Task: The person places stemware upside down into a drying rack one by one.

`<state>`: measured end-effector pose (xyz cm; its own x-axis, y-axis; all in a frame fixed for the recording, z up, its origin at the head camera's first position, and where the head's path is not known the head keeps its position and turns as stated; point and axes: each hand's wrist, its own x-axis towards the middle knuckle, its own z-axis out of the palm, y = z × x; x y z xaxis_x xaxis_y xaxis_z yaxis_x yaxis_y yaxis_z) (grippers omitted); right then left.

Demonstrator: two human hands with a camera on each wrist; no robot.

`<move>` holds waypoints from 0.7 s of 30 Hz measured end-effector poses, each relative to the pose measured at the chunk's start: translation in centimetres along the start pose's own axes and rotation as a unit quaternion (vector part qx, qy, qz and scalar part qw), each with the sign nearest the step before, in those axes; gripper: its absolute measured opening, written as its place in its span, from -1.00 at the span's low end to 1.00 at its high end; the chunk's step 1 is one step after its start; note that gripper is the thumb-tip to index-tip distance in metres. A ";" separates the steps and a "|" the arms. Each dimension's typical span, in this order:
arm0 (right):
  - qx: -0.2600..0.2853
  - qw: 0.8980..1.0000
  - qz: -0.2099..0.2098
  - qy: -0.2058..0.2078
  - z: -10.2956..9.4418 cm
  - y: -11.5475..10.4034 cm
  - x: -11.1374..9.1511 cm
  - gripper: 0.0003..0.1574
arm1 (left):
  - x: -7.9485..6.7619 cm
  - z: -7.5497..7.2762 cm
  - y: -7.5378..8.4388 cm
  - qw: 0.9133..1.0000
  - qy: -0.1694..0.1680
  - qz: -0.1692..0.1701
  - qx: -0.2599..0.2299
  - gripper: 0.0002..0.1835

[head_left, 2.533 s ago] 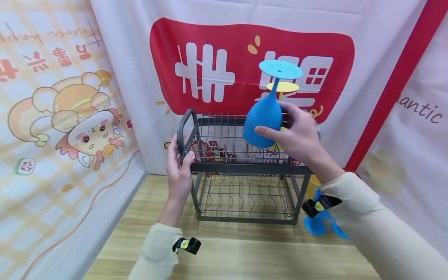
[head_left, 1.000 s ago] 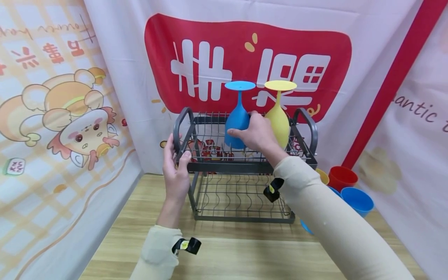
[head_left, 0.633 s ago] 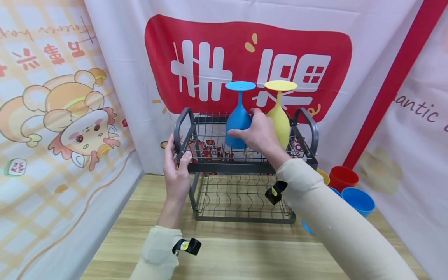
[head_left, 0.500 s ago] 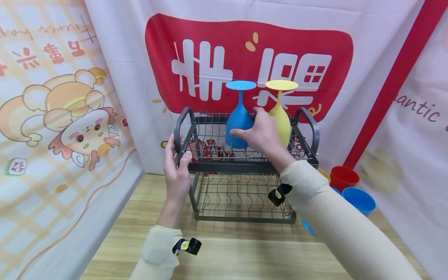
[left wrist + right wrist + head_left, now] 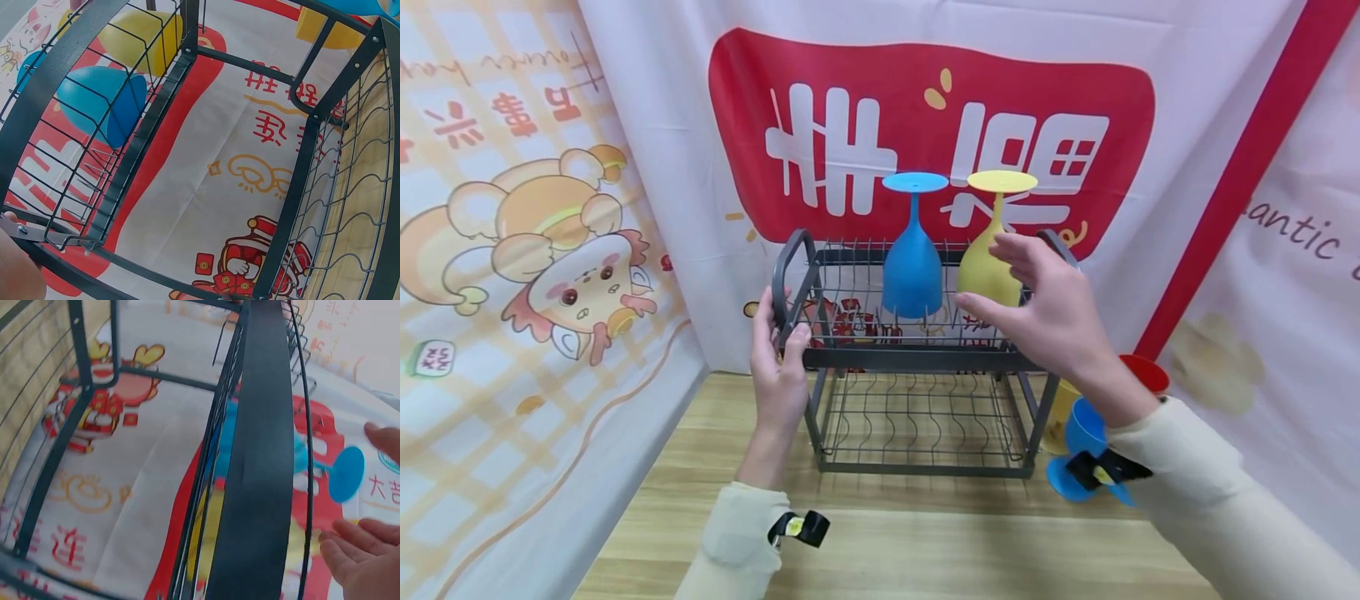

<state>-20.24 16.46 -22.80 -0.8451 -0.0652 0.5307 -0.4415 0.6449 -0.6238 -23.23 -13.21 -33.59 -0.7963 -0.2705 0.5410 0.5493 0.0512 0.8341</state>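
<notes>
A dark grey two-tier dish rack [image 5: 917, 360] stands on the wooden table. On its upper tier a blue goblet [image 5: 913, 271] and a yellow goblet [image 5: 979, 271] sit upside down side by side, feet upward. My left hand [image 5: 781, 379] grips the rack's left side, thumb in front and fingers behind the upright. In the head view my right hand [image 5: 1048, 312] overlaps the yellow goblet, thumb and fingers spread apart with nothing between them. The right wrist view shows that hand's fingers extended near the blue goblet's foot [image 5: 347, 475].
Right of the rack, partly behind my right forearm, stand a red cup [image 5: 1146, 373], a yellow cup [image 5: 1063, 417] and blue goblets [image 5: 1084, 429]. The lower tier [image 5: 925, 469] has wavy wire dividers. Printed cloth [image 5: 655, 167] hangs behind and at both sides.
My right hand brought the blue goblet to the upper tier beside the yellow one, let go and drew back to the right. The left hand keeps its hold on the rack.
</notes>
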 end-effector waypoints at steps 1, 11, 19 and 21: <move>-0.006 1.000 -0.007 0.004 -0.5 0.4 -0.5 0.03 | 0.0 0.0 0.0 1.000 -0.001 0.000 0.002 -0.31; -0.049 0.998 0.042 0.023 -5.7 5.9 -4.9 0.08 | -0.2 -0.1 -0.1 1.000 -0.001 -0.004 0.005 -0.31; -0.070 0.992 0.103 0.033 -7.9 11.6 -7.9 0.08 | -0.2 0.1 0.0 1.000 0.001 -0.003 0.007 -0.32; -0.073 0.990 0.115 0.034 -8.0 12.9 -8.6 0.08 | -0.1 0.1 0.1 1.000 0.001 -0.001 0.007 -0.32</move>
<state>-16.27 31.44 -30.79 -0.8937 0.1448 0.4246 -0.1869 0.7402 -0.6459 -23.12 -13.06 -33.55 -0.7975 -0.2723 0.5384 0.5432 0.0645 0.8371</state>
